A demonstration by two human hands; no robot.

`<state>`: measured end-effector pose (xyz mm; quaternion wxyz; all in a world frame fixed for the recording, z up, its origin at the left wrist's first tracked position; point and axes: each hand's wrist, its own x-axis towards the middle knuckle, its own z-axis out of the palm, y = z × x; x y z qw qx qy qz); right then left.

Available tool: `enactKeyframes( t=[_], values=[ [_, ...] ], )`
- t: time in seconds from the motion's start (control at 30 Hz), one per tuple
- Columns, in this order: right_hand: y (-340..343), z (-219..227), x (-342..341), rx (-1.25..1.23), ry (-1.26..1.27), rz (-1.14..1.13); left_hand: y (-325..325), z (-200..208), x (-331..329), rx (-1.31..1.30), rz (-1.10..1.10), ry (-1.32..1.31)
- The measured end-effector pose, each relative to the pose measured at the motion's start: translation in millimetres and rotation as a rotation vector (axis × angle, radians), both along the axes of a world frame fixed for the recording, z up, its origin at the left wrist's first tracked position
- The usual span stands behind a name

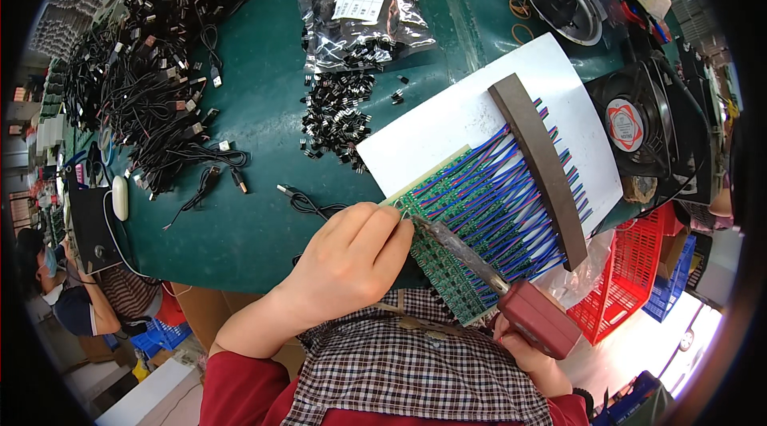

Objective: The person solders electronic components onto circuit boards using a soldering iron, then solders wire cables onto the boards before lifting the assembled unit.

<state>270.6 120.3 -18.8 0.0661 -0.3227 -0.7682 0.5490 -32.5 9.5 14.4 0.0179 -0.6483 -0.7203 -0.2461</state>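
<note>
Head view: your left hand [347, 254] pinches something too small to tell at the board [435, 264] corner, right hand [523, 352] grips soldering iron [539, 316], bar [539, 170] presumably pinning wires [511, 214].

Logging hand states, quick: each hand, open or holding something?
Left hand: closed, pinching at the circuit board's edge; what it grips can't be told.
Right hand: closed, holding the dark red soldering tool.

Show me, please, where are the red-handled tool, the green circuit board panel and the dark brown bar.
Red-handled tool [540, 319]: head view, on its handle.
Green circuit board panel [446, 272]: head view, on its lower left part.
Dark brown bar [539, 171]: head view, midway along its length.
</note>
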Motion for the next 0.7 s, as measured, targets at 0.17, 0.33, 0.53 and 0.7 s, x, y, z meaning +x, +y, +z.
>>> enactKeyframes(
  t=[0.17, 0.33, 0.53, 0.7],
  values=[
    [-2, 3, 3, -0.037, -0.124, -0.018, 0, 1, 1, -0.017, 0.005, -0.004],
    [0, 17, -10, -0.441, 0.105, -0.109, -3, 1, 0, -0.058, -0.037, -0.04],
    [1, 8, -24, -0.369, 0.34, -0.305, -13, 9, -7, -0.052, 0.133, -0.05],
    [-1, 10, -23, -0.325, 0.318, -0.421, -55, 5, -74, 0.188, 1.007, -0.014]
  ],
)
